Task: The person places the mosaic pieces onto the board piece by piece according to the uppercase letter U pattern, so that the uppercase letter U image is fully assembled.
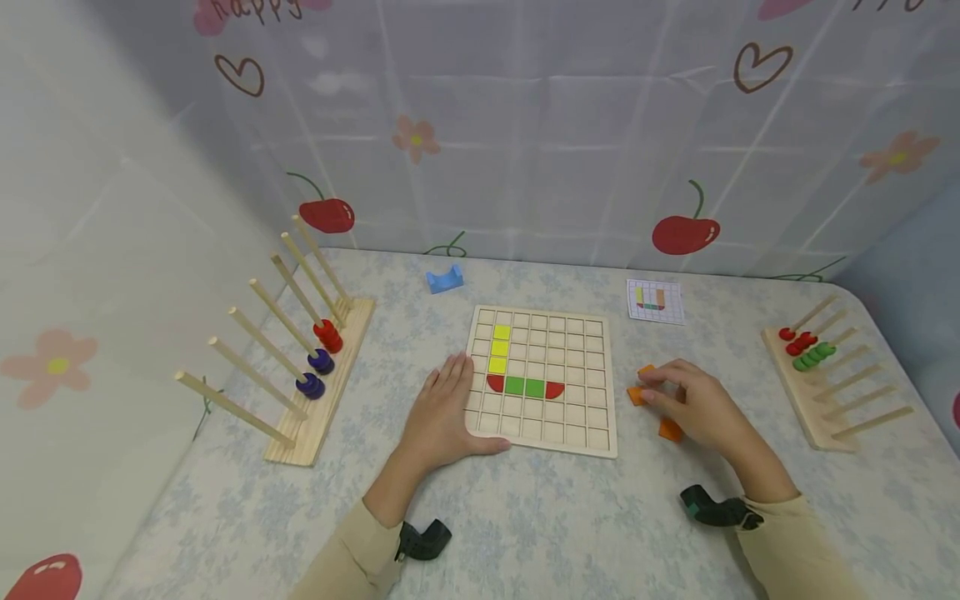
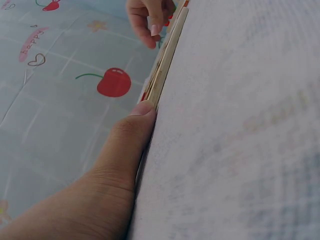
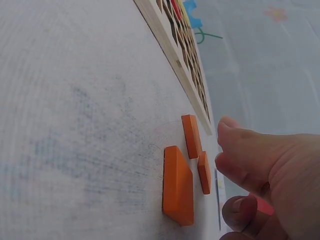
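Note:
A wooden grid board (image 1: 570,407) lies on the table, with several yellow square tiles (image 1: 500,348) in a column. Below them runs a row of two green tiles (image 1: 525,387) between two red rounded tiles (image 1: 554,390). My left hand (image 1: 442,421) rests at the board's near left corner, fingers straight along its left side, thumb touching the front edge. To the board's right, my right hand (image 1: 697,404) hovers with bent fingers over three orange tiles (image 3: 178,187). In the right wrist view its fingers stand apart from the tiles and hold nothing.
A wooden peg rack (image 1: 321,425) with blue and red rings stands at left. Another rack (image 1: 798,400) with red and green beads is at right. A pattern card (image 1: 675,312) and a blue curved block (image 1: 446,280) lie toward the back wall.

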The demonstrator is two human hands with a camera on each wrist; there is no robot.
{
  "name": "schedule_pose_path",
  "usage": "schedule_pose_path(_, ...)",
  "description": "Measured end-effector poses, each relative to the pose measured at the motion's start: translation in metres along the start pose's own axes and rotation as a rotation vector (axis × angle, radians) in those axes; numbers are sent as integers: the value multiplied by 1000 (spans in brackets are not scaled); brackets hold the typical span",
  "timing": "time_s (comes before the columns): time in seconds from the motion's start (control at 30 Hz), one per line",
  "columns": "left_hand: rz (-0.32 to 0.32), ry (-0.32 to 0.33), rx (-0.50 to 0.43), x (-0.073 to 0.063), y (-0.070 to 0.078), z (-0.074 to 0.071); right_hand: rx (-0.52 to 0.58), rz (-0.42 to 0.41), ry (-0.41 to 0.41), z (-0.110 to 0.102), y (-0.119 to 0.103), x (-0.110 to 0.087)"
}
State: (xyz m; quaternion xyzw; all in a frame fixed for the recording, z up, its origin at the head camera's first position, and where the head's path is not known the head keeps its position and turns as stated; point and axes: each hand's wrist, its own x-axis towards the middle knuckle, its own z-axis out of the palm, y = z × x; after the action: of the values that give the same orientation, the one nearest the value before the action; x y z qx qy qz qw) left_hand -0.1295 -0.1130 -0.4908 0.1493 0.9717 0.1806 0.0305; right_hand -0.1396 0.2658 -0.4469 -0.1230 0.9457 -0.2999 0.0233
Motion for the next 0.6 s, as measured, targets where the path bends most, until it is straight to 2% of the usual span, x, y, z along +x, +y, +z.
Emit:
schedule_pose_path(0.37,7,6,2,-1,0,-1,2,42,-74,4,3,1)
schedule_pose_path(0.6,16,13,12,-2,0,-2,8,34,-81,5,3,2)
